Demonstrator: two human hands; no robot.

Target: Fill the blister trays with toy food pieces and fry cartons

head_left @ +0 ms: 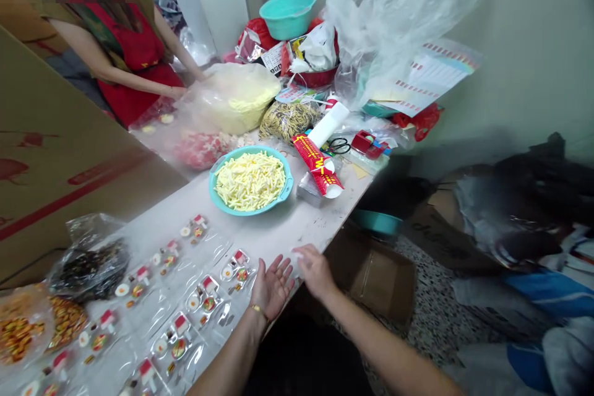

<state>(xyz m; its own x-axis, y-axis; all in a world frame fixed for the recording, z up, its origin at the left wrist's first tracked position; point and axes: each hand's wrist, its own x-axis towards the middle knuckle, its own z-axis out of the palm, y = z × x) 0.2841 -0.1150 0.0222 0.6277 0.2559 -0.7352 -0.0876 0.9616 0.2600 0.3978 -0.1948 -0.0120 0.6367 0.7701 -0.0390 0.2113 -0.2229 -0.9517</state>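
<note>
My left hand [273, 289] is open, palm up, with its fingers spread near the table's front edge and nothing in it. Just to its right, my right hand [315, 272] is closed in a pinch; something small and whitish may be at its fingertips, too indistinct to name. Beside my left hand lies a clear plastic bag [237, 267] with miniature pieces on it: a red-and-white one, an egg-like disc and a round colourful one. Rows of similar sets [179, 346] cover the left of the table. Beyond my hands stands a turquoise bowl [250, 211] full of pale yellow fry-shaped pieces.
Red fry cartons [318, 164], black-handled scissors [340, 146] and a red tape dispenser [369, 143] lie at the right. Bags of dark pieces [93, 263] and orange pieces [21, 334] sit at left. A co-worker in a red apron [139, 49] handles a large bag [232, 96] across the table.
</note>
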